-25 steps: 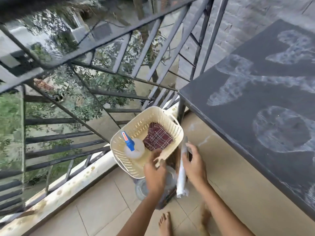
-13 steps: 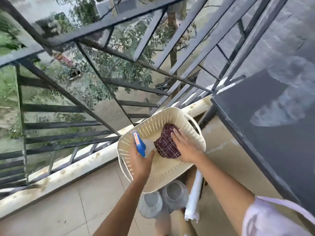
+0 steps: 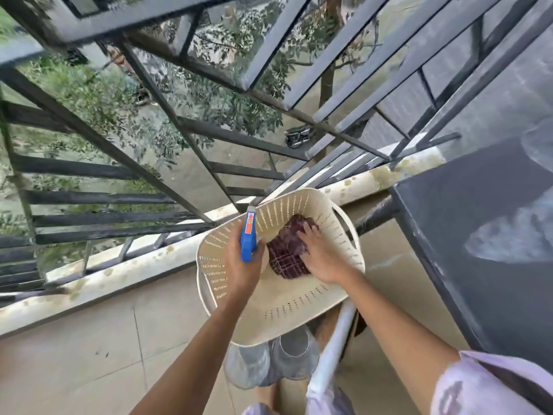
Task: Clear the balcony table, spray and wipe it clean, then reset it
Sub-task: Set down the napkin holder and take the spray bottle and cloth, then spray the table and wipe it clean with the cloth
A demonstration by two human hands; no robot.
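Dark grey desk (image 3: 478, 235) looks cleared but smeared (wiping and resetting remain, I judge). Left hand (image 3: 242, 265) grips the blue-headed spray bottle (image 3: 247, 238), and right hand (image 3: 323, 259) clutches the maroon checked cloth (image 3: 284, 256) inside the cream perforated plastic basket (image 3: 299, 310).

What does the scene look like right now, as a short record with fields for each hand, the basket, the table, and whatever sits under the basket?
left hand: grips the spray bottle by its blue head, over the basket
right hand: lies on the plaid cloth inside the basket; firm grip unclear
basket: cream, perforated, beside the table corner
table: dark top with pale smears
below basket: clear jars and a white roll
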